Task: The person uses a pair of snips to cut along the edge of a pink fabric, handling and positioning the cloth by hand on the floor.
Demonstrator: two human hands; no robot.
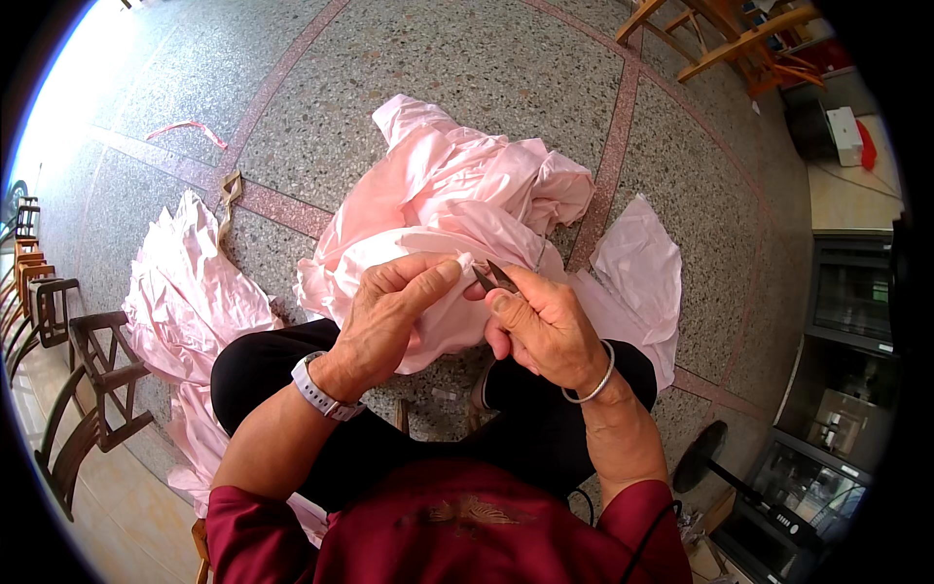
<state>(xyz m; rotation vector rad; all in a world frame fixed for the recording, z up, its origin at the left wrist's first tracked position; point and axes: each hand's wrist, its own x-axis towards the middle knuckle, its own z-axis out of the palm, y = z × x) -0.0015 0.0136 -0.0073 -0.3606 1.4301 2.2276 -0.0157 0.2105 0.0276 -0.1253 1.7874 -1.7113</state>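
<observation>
A large heap of pale pink cloth (pixel 428 195) lies in front of me, its near part draped over toward my knees. My left hand (pixel 384 307) pinches a small bit of this cloth between thumb and forefinger. Close beside that pinch, my right hand (pixel 550 326) is closed round small dark thread snips (pixel 498 276). The blades are parted and point up and left, toward the pinched cloth. My fingers hide most of the snips' handle.
More pink cloth lies at my left (pixel 195 273) and right (pixel 642 273). A tan strip (pixel 230 200) and a pink strip (pixel 190 127) rest on the speckled floor (pixel 321 97). Wooden chairs (pixel 107 380) line the left; a dark glass-front cabinet (pixel 851 292) stands right.
</observation>
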